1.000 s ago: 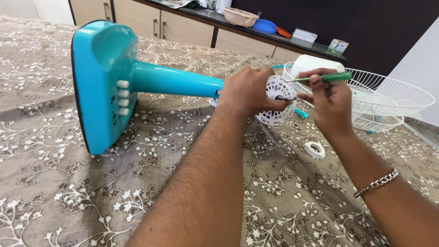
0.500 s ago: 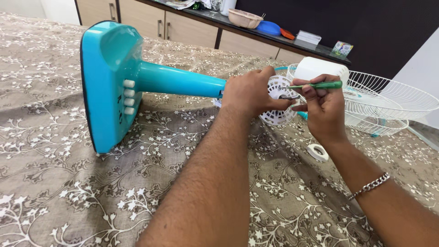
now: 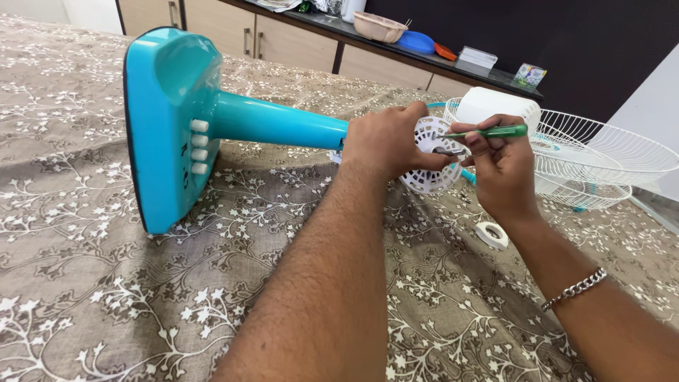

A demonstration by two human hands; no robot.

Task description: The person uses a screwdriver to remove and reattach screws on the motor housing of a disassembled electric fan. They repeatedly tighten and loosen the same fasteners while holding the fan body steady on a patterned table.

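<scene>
A turquoise table fan (image 3: 212, 120) lies on its side on the patterned cloth, its base with white buttons toward the left. My left hand (image 3: 385, 141) grips the round white motor housing (image 3: 431, 170) at the end of the fan's neck. My right hand (image 3: 498, 166) holds a green-handled screwdriver (image 3: 495, 131), whose tip points at the metal shaft in the middle of the housing. A silver bracelet (image 3: 576, 286) is on my right wrist.
A white wire fan guard (image 3: 601, 152) and a white plastic part (image 3: 495, 105) lie behind my hands at the right. A small white ring (image 3: 490, 233) rests on the cloth below my right hand. Cabinets and a counter with bowls (image 3: 385, 27) run along the back.
The view has shifted slightly, so the fan sits further right in the picture. My right hand with the screwdriver has stayed at the housing, with small movement only.
</scene>
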